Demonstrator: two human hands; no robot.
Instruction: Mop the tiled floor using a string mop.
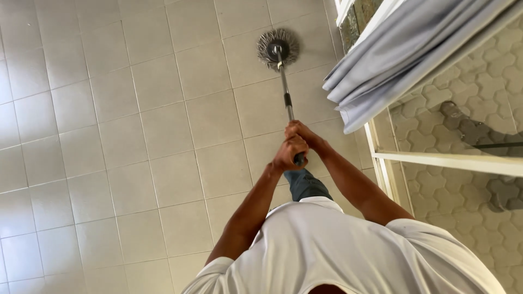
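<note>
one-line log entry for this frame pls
left hand: gripping mop handle | right hand: gripping same handle, above left | round mop head: flat on tiled floor | grey curtain: right of handle

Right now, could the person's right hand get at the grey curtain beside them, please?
Probably yes: the curtain hangs close by with nothing between, but the right hand is wrapped around the mop handle.

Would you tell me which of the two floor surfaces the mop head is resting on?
The mop head rests on the plain square-tiled floor, not the hexagon-patterned floor beyond the white door frame and grey curtain.
</note>
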